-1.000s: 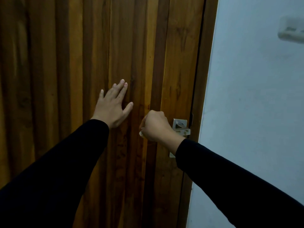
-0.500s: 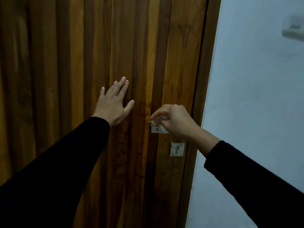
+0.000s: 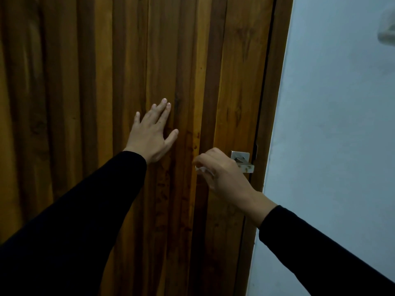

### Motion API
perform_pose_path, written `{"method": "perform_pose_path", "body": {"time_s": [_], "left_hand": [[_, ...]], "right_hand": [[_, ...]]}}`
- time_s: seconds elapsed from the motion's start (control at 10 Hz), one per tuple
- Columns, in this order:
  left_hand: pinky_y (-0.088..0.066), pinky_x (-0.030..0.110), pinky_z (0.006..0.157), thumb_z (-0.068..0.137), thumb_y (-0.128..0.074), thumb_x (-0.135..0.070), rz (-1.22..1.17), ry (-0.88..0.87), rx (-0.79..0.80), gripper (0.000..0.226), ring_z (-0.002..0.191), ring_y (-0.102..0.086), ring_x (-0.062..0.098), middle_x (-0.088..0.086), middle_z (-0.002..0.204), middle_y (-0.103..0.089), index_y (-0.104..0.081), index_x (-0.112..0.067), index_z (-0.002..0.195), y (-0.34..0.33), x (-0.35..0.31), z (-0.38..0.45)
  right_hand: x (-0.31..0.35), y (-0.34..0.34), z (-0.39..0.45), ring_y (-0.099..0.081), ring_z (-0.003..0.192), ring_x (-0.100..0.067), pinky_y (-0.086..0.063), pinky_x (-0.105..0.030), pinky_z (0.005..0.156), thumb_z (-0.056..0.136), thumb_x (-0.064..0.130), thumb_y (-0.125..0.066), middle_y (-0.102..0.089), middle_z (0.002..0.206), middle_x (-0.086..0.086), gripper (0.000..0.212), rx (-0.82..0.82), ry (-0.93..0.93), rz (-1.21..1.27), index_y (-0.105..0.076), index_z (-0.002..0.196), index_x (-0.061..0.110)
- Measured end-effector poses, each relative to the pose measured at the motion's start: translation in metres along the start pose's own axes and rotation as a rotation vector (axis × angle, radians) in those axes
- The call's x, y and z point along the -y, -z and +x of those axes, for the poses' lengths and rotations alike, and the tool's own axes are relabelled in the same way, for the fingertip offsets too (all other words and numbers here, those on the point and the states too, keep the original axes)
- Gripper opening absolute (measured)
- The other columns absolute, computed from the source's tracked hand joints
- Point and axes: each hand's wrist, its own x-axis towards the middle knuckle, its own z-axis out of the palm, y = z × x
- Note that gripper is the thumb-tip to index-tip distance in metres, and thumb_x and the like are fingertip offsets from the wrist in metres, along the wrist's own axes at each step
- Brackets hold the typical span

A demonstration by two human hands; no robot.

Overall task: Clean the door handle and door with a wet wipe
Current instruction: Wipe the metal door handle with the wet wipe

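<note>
**A:** What have I got on the feed?

**B:** I see the left hand [image 3: 152, 136] flat against the wooden door [image 3: 96, 82], fingers spread and holding nothing, black sleeve [image 3: 74, 221] running down to seven o'clock.

**A:** And the other one?

**B:** The right hand [image 3: 222, 174] sits at about four o'clock from the left one, well apart from it. Its fingers are curled in, pinching a white wet wipe [image 3: 202, 169]; only a small crumpled bit shows, poking out at nine o'clock from the knuckles.

**A:** Where's the handle against that grip?

**B:** The metal door handle [image 3: 245, 165] is at three o'clock from the hand, its lever running in behind it. I read the square backplate and the near end of the lever; whether the wipe touches the lever I cannot tell. A pale wall [image 3: 342, 146] lies past the frame.
</note>
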Motion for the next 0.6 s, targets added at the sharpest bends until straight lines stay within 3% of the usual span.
{"method": "perform_pose_path", "body": {"time_s": [0.1, 0.2, 0.3, 0.5, 0.6], "left_hand": [[-0.002, 0.049, 0.117, 0.096, -0.021, -0.056, 0.003, 0.001, 0.002, 0.07, 0.146, 0.002, 0.018, -0.003, 0.159, 0.012, 0.006, -0.022, 0.151, -0.002, 0.0, 0.001], [-0.002, 0.048, 0.117, 0.096, -0.021, -0.056, 0.003, -0.002, 0.003, 0.069, 0.146, 0.002, 0.018, -0.003, 0.159, 0.013, 0.007, -0.023, 0.151, -0.002, 0.0, 0.001], [-0.002, 0.048, 0.117, 0.096, -0.021, -0.056, -0.002, -0.003, 0.003, 0.069, 0.146, 0.002, 0.018, -0.003, 0.159, 0.012, 0.007, -0.023, 0.15, 0.0, 0.001, 0.001], [-0.002, 0.048, 0.116, 0.096, -0.021, -0.056, -0.002, -0.01, -0.003, 0.069, 0.146, 0.001, 0.018, -0.003, 0.159, 0.012, 0.005, -0.022, 0.151, -0.001, 0.002, 0.001], [-0.003, 0.048, 0.117, 0.096, -0.021, -0.055, -0.004, -0.007, 0.007, 0.069, 0.146, 0.002, 0.018, -0.003, 0.159, 0.012, 0.005, -0.022, 0.151, 0.0, 0.002, 0.001]], "right_hand": [[0.002, -0.001, -0.002, -0.056, 0.081, -0.021, -0.048, -0.025, 0.06, 0.086, 0.006, -0.047, -0.063, 0.083, -0.009, 0.019, -0.027, 0.054, -0.03, -0.065, 0.089, 0.005], [0.0, -0.001, -0.003, -0.056, 0.08, -0.021, -0.05, -0.027, 0.058, 0.085, 0.003, -0.049, -0.064, 0.081, -0.009, 0.017, -0.029, 0.061, -0.029, -0.067, 0.087, 0.004], [-0.003, 0.002, -0.005, -0.057, 0.08, -0.02, -0.046, -0.022, 0.059, 0.082, -0.001, -0.055, -0.065, 0.082, -0.008, 0.014, -0.028, 0.066, -0.023, -0.066, 0.085, 0.006], [-0.014, 0.013, -0.015, -0.057, 0.073, -0.019, -0.044, -0.021, 0.057, 0.084, 0.011, -0.048, -0.064, 0.076, -0.008, 0.019, -0.033, 0.043, -0.057, -0.066, 0.079, 0.006], [-0.024, 0.014, -0.022, -0.058, 0.072, -0.021, -0.049, -0.026, 0.057, 0.075, -0.002, -0.068, -0.064, 0.075, -0.009, 0.008, -0.044, 0.011, -0.097, -0.066, 0.078, 0.005]]}}
